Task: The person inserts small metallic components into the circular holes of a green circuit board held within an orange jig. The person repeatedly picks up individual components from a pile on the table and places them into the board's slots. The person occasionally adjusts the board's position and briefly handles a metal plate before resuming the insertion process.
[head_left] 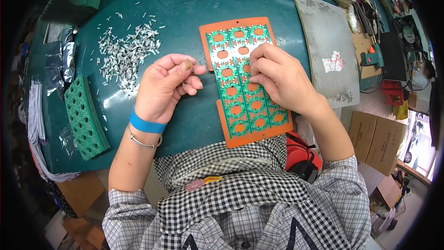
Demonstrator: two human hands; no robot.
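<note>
"Where was our green circuit panel (241,99)?"

"We had it lying on the orange board (252,22), on the teal worktop (185,0)."

"And our right hand (282,78)?"

"It covered some of the panel's right column, fingertips together over the middle one; we couldn't tell whether they gripped a part."

"Our left hand (169,76)?"

"Just left of the panel, thumb and curled fingers together; anything between them was too small for us to make out."

"Farther left?"

"We had a heap of small whitish parts (127,55) and a stack of green panels (85,120)."
</note>
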